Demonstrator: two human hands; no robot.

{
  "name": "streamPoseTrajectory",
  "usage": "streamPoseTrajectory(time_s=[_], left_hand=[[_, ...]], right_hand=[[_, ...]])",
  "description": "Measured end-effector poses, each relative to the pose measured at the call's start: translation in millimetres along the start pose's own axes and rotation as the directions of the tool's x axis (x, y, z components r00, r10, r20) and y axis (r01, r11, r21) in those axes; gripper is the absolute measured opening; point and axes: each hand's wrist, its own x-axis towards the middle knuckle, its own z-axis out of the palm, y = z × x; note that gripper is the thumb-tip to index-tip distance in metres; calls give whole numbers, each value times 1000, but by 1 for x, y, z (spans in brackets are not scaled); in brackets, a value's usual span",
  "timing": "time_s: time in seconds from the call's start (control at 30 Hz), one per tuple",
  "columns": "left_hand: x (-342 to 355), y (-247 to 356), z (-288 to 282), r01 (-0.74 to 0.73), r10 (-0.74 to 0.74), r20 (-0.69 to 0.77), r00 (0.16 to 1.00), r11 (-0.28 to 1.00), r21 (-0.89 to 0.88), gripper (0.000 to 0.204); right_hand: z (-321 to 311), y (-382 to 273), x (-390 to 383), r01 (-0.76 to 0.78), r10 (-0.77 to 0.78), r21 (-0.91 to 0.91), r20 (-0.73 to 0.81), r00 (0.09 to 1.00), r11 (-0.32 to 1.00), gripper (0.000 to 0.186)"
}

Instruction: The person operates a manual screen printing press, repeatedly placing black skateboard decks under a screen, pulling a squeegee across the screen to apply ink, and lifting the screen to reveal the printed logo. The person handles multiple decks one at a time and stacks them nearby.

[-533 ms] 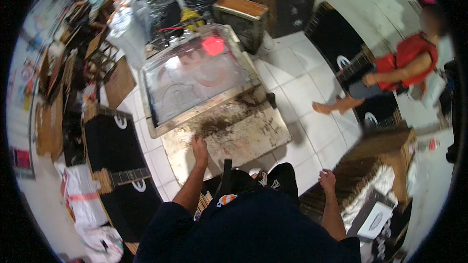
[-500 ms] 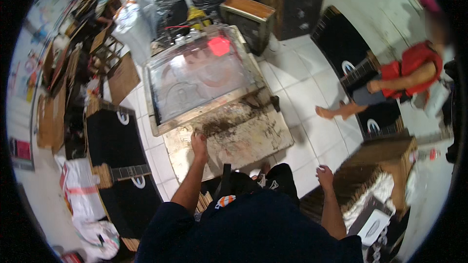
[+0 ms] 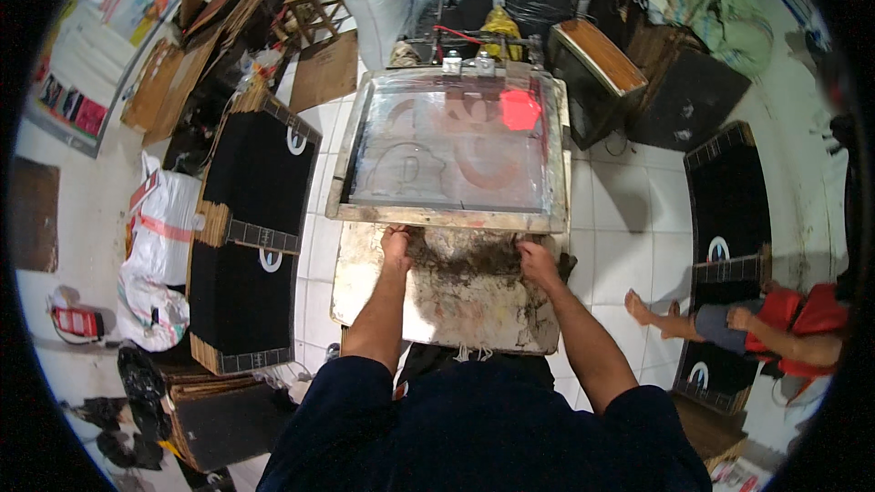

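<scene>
Head view: what runs from left to right?

A white sack [image 3: 173, 196] lies far left, then two black panels [image 3: 260, 164] with pale ring emblems. Next is the left hand [image 3: 397, 248], at the near bar of a wood-framed printing screen [image 3: 447, 218]. That screen lies over the stained counter [image 3: 437, 314], with two metal clamps [image 3: 452, 62] at its far edge and a bright red patch [image 3: 520, 110] toward its right side. The right hand [image 3: 538, 262] is farther along the same bar. Across the tiled floor [image 3: 620, 264] come two more black panels [image 3: 725, 187] and a seated person [image 3: 816, 312] in red.

And the fingers?

Both sets are bent, tips at the bar's near edge. Whether they grasp the bar, or something under it, I cannot tell.

What could go wrong?

My judgement: lifting one side harder than the other could twist the screen against its clamps. If a raised screen slipped, fingers close to the bar could be pinched against the counter.

Counts?

From the left: one sack lying at the side, four emblem-marked panels in all, two hands, one screen, two clamps, one red patch, one counter, one seated person.
</scene>
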Motion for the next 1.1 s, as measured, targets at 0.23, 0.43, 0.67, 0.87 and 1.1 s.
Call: streamPoseTrajectory(time_s=[0.23, 0.43, 0.67, 0.87, 1.1], left_hand=[[-10, -8, 11, -77, 81, -102, 991, 996, 46, 23], [-12, -4, 17, -53, 54, -117, 992, 999, 12, 22], [-68, 107, 49, 123, -123, 17, 992, 992, 19, 35], [-49, 204, 61, -276, 354, 637, 685, 935, -222, 39], [105, 80, -167, -223, 384, -92, 919, 697, 682, 27]], right_hand=[[-149, 84, -54, -396, 400, -270, -44, 916, 878, 29], [-92, -17, -13, -19, -354, -540, -577, 736, 841, 47], [-6, -214, 58, 290, -471, -437, -395, 788, 852, 36], [-103, -339, 106, 303, -737, -718, -418, 531, 626, 22], [-179, -401, 153, 267, -618, -614, -477, 625, 743, 28]])
